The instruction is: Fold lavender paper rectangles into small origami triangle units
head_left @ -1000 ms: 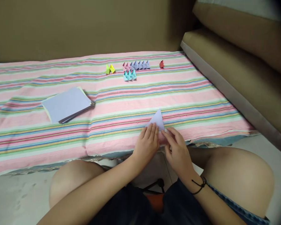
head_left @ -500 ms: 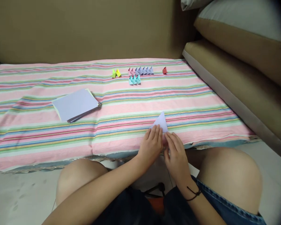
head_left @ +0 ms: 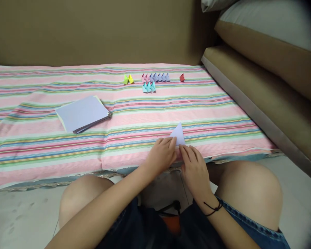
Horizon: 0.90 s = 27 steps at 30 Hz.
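The lavender paper triangle [head_left: 180, 133] lies on the striped cloth [head_left: 212, 117] just ahead of the two hands, its point directed away from them and its lower part between and under their fingers. The left hand [head_left: 162, 153] rests on its lower left side, fingers bent over the paper and covering that corner. The right hand [head_left: 195, 169] has its fingertips at the lower right edge, with the fingers extended close together. Both touch the paper; whether either thumb pinches it from below cannot be told. The hands are near each other, with a narrow gap between them.

Well ahead of the hands stand small folded pieces: a row of pink pieces [head_left: 145, 78] and lavender pieces [head_left: 159, 77], turquoise pieces [head_left: 149, 87] just nearer the hands, a lime piece [head_left: 125, 80] and a yellow piece [head_left: 130, 79] to the left, and a red piece [head_left: 181, 77] to the right. A paper stack [head_left: 83, 113] lies well to the left of the left hand, farther forward.
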Each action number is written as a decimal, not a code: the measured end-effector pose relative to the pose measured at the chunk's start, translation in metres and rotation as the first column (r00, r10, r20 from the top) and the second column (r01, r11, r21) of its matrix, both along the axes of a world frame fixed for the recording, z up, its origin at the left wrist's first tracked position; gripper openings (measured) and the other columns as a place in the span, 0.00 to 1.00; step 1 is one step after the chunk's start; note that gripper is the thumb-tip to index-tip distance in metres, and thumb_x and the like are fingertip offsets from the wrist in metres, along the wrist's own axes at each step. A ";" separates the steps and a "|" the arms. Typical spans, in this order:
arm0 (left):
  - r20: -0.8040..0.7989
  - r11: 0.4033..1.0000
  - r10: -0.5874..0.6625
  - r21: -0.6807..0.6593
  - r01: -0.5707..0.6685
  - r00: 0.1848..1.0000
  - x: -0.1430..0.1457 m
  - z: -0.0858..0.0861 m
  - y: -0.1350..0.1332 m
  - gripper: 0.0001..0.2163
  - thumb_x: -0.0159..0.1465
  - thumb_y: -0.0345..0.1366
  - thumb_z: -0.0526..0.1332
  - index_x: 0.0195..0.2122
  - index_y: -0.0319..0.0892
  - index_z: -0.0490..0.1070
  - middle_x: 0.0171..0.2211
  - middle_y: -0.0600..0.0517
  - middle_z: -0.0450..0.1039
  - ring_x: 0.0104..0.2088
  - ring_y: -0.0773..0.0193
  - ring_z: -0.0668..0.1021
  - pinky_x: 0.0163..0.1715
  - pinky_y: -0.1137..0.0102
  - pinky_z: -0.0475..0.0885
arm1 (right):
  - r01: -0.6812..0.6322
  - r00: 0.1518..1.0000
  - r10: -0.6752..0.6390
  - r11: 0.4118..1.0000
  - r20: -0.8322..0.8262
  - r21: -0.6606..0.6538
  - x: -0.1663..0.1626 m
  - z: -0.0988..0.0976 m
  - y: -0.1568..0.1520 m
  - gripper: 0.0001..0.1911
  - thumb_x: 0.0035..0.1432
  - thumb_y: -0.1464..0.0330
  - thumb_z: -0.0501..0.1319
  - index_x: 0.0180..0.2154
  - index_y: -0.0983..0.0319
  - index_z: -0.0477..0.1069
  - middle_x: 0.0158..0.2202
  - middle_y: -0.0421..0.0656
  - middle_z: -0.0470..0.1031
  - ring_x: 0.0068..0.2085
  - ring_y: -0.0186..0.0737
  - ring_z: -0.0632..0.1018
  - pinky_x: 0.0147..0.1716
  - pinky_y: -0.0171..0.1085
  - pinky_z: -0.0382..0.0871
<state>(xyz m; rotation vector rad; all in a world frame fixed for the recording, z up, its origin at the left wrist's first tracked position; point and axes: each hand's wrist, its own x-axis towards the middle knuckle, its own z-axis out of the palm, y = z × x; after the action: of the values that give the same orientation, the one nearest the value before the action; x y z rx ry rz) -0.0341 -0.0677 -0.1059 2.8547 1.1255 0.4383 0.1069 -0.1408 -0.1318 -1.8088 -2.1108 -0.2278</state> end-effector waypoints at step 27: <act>0.055 0.865 -0.151 -0.476 0.158 0.987 -0.023 0.031 0.055 0.16 0.70 0.41 0.43 0.48 0.42 0.67 0.45 0.47 0.75 0.43 0.59 0.76 0.45 0.65 0.63 | 0.091 0.829 -0.026 0.992 0.558 -0.090 -0.033 0.030 0.012 0.34 0.60 0.78 0.52 0.64 0.46 0.49 0.38 0.52 0.72 0.40 0.51 0.74 0.32 0.41 0.70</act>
<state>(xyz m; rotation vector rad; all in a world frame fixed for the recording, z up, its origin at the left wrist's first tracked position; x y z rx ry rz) -0.0571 -0.0123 -0.0751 2.4681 0.8435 0.1420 0.0740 -0.1285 -0.1017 -2.0608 -2.4877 -0.7515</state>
